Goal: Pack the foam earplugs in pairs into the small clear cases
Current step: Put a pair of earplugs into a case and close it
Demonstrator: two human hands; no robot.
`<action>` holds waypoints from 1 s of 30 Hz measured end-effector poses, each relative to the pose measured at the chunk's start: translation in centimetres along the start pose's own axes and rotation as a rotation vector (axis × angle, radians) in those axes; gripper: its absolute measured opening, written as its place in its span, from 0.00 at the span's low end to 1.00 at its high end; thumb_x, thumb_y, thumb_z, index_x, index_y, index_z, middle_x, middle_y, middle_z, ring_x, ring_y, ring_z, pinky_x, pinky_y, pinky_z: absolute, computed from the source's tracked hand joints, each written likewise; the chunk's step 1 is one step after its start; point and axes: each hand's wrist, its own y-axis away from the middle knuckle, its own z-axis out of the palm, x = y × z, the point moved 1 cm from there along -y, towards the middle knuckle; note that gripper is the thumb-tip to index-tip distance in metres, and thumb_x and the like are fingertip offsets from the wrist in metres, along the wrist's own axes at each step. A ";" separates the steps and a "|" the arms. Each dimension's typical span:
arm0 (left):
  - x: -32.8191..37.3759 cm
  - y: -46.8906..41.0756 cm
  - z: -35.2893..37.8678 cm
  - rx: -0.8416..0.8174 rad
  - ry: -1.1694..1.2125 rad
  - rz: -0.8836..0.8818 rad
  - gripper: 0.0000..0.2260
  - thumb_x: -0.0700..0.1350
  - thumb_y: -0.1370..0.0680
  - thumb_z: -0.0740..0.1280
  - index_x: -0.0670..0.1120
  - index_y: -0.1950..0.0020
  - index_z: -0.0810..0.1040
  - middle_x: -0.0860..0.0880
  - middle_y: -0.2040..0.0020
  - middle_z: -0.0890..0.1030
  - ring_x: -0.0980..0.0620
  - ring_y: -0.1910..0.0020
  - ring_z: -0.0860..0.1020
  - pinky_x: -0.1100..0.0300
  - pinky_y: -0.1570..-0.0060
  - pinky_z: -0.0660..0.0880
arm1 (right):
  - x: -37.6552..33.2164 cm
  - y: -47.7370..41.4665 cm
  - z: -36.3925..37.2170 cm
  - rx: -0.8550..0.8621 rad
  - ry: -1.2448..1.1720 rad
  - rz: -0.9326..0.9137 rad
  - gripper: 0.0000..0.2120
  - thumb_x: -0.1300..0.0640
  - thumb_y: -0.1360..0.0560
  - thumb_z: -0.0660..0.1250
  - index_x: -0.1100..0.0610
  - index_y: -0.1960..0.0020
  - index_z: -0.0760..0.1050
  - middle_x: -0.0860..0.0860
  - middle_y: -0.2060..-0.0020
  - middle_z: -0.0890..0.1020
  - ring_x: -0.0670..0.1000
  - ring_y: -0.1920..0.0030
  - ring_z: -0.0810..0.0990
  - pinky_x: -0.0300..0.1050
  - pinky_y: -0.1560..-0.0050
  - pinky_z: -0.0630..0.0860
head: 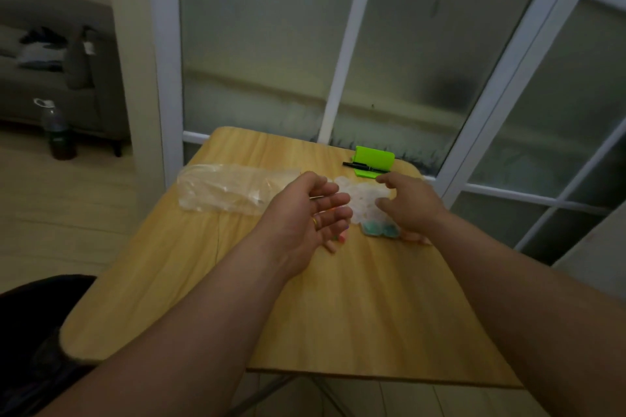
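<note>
A heap of small clear cases (364,203) lies on the wooden table (305,308), between my two hands. My left hand (315,213) hovers just left of the heap, palm turned inward, fingers relaxed and holding nothing. My right hand (408,203) is at the heap's right side, fingers loosely spread over it, with nothing gripped that I can see. Two teal earplugs (379,230) lie at the heap's near edge. A pink and green earplug (340,238) peeks out under my left fingers.
A crumpled clear plastic bag (227,191) lies at the table's left. A bright green stand (374,161) with a black pen (364,166) sits at the far edge, against a frosted glass door. A sofa and a dark bottle (57,130) stand left on the floor.
</note>
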 end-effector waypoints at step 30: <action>-1.7 4.5 -1.5 -0.101 -0.654 0.323 0.07 0.49 0.17 0.70 0.49 0.41 0.82 0.48 0.49 0.86 0.53 0.53 0.84 0.65 0.59 0.79 | -9.0 14.6 -2.7 -0.015 -1.085 0.202 0.10 0.48 0.14 0.63 0.52 0.43 0.81 0.50 0.56 0.88 0.49 0.61 0.87 0.43 0.62 0.81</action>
